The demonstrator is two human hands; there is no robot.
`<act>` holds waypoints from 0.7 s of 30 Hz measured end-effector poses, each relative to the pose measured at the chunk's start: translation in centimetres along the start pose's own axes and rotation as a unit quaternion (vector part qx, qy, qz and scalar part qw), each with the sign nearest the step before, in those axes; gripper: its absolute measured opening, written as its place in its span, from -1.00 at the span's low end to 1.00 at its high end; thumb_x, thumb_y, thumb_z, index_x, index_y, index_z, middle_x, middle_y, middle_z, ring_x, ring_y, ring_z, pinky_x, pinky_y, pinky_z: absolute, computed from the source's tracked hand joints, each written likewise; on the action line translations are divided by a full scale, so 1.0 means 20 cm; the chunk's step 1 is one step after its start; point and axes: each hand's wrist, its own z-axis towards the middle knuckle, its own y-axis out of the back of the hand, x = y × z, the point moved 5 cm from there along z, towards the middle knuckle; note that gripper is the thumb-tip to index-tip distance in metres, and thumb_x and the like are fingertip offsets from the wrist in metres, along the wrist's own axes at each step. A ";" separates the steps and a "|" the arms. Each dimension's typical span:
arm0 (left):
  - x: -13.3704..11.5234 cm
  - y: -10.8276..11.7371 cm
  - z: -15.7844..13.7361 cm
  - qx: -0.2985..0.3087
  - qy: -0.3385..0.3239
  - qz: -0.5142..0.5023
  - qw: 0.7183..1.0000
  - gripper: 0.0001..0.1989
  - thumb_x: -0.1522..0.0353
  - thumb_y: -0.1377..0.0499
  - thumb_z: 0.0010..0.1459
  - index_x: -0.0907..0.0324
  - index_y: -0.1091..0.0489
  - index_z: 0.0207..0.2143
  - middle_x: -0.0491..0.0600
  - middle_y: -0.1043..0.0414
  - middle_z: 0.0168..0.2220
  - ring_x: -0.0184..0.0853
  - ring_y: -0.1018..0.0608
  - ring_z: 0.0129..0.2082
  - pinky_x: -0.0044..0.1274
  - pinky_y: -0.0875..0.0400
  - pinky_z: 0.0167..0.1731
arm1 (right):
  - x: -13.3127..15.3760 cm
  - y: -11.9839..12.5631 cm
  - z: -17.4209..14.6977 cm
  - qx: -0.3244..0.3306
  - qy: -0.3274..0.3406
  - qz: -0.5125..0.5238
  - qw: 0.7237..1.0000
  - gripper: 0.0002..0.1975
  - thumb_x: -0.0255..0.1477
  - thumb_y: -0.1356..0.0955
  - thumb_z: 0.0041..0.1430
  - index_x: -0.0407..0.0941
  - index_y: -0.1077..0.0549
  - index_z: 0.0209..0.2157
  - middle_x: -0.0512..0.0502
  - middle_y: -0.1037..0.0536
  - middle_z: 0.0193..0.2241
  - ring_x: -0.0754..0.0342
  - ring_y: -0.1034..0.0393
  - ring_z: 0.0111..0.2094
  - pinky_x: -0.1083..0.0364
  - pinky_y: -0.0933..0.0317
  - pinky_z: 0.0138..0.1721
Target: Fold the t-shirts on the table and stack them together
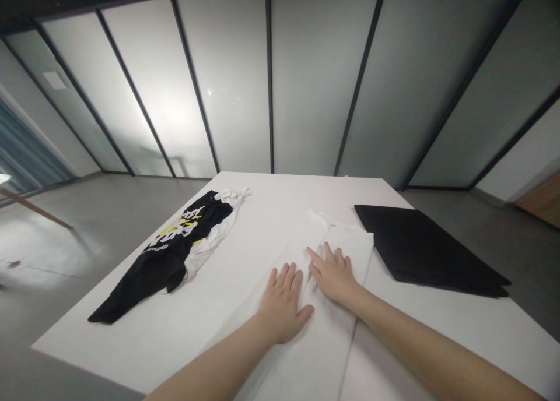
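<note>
A white garment (pixel 324 343) lies spread in a long flat shape on the white table, one edge running down its right side. A collar or hem (pixel 343 229) shows at its far end; I cannot tell exactly what kind of garment it is. My left hand (pixel 282 305) rests palm down on it, fingers stretched forward and thumb out to the right. Just ahead and to the right, my right hand (pixel 332 273) lies on the same cloth near the far end with its fingers spread. Neither hand grips anything.
Along the table's left side lie a crumpled black shirt (pixel 153 273) with white and yellow print and a white garment (pixel 212 241) beside it. To the right is a flat black folded panel (pixel 433 249). Frosted glass partitions (pixel 315 80) stand behind the white table (pixel 284 185).
</note>
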 end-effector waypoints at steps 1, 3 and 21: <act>0.00 0.00 0.00 -0.004 0.002 0.006 1.000 -0.11 -0.12 0.17 0.42 0.27 0.06 0.55 0.19 0.23 0.57 0.02 0.15 0.56 -0.05 0.21 0.50 | 0.01 -0.02 -0.05 0.000 0.005 -0.003 1.000 -0.39 -0.12 -0.20 0.50 0.22 -0.10 0.50 -0.23 0.00 0.54 -0.54 0.04 0.47 -0.44 0.13 0.35; 0.00 -0.01 -0.01 -0.013 0.009 0.018 1.000 -0.12 -0.11 0.15 0.42 0.28 0.03 0.54 0.21 0.22 0.56 0.04 0.14 0.56 -0.06 0.19 0.49 | 0.02 -0.03 -0.11 -0.008 0.009 -0.005 1.000 -0.37 -0.10 -0.18 0.50 0.21 -0.04 0.52 -0.25 0.03 0.55 -0.53 0.07 0.48 -0.41 0.16 0.37; 0.10 0.04 0.48 -0.039 0.187 0.019 0.981 -0.13 -0.02 0.12 0.38 0.36 0.04 0.53 0.29 0.12 0.55 0.17 0.07 0.54 0.03 0.16 0.45 | 0.10 0.08 0.59 0.006 0.128 0.013 0.992 -0.37 -0.02 -0.14 0.50 0.19 -0.10 0.51 -0.18 0.10 0.57 -0.38 0.19 0.53 -0.32 0.30 0.43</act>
